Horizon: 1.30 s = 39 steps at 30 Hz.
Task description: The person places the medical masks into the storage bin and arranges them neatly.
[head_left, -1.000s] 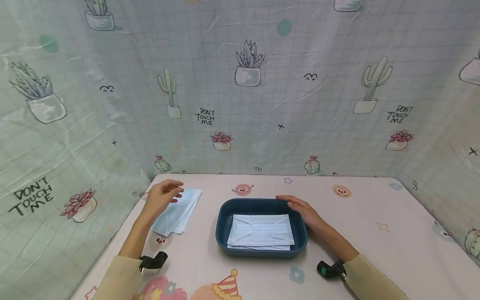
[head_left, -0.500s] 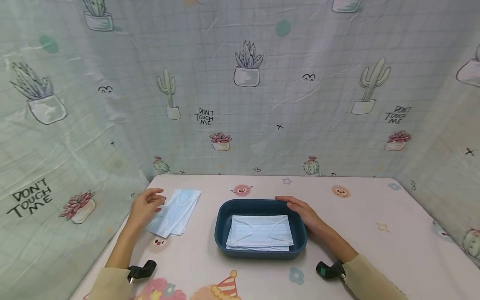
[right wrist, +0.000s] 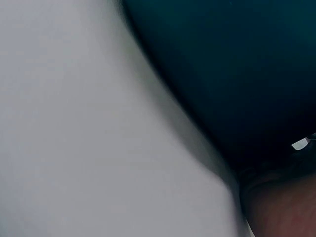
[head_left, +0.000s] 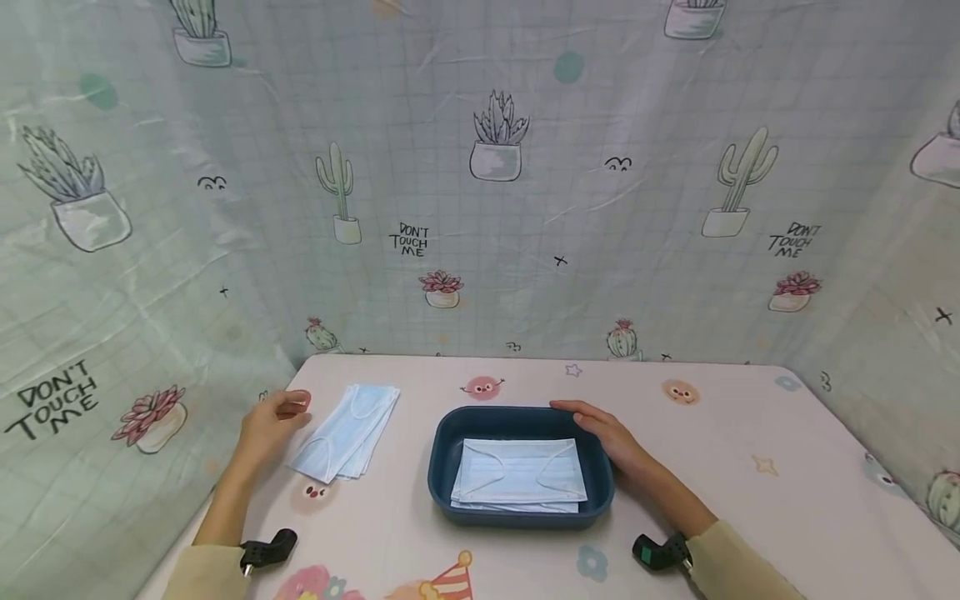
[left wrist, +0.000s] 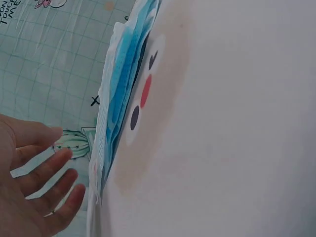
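Note:
A small pile of light-blue face masks lies fanned on the left of the table; the left wrist view catches the same masks edge-on. Just left of that pile hovers my left hand, fingers loosely bent and apart, nothing between them, as the left wrist view of the hand also shows. A dark teal plastic box stands mid-table with several stacked masks inside, ear loops on top. My right hand rests on the box's back right corner, fingers extended along the rim.
The table has a pale cloth with printed cartoon faces and flowers. A curtain with cactus drawings hangs behind it and along both sides. Each wrist carries a black camera mount.
My left hand has drawn back to the left and toward me, from over the mask pile to beside it, uncovering the masks. The right hand and the box stay where they were.

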Motion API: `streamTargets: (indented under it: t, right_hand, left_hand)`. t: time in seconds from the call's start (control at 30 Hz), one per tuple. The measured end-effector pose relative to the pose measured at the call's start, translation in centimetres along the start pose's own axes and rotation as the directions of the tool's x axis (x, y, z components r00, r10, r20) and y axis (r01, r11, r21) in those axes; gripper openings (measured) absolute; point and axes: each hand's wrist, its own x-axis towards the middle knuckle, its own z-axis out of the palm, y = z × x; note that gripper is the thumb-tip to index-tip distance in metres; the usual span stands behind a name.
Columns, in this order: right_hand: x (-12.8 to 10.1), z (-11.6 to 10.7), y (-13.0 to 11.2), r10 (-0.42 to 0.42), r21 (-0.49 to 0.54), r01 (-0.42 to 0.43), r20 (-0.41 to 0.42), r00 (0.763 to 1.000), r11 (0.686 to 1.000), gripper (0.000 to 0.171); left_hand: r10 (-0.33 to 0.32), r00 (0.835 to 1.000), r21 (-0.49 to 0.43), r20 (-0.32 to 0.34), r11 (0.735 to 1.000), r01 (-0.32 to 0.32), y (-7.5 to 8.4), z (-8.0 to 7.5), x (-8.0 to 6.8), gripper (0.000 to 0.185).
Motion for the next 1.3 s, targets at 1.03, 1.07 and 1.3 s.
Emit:
streamTargets:
  t: [1.03, 1.07, 1.3]
  right_hand:
    - [-0.09, 0.3, 0.37, -0.007, 0.023, 0.007, -0.002, 1.0, 1.0, 0.044]
    - [-0.1, 0.27, 0.37, -0.008, 0.021, 0.008, -0.004, 1.0, 1.0, 0.044]
    - [-0.1, 0.03, 0.46, -0.014, 0.023, 0.014, -0.002, 1.0, 1.0, 0.044]
  left_hand:
    - [-0.057, 0.972, 0.127, 0.226, 0.992, 0.029, -0.37, -0.03, -0.07, 0.05]
    - [-0.053, 0.973, 0.128, 0.226, 0.991, 0.024, -0.29, 0.02, -0.07, 0.049]
    - [-0.023, 0.972, 0.118, 0.234, 0.993, -0.005, 0.29, 0.24, -0.22, 0.044]
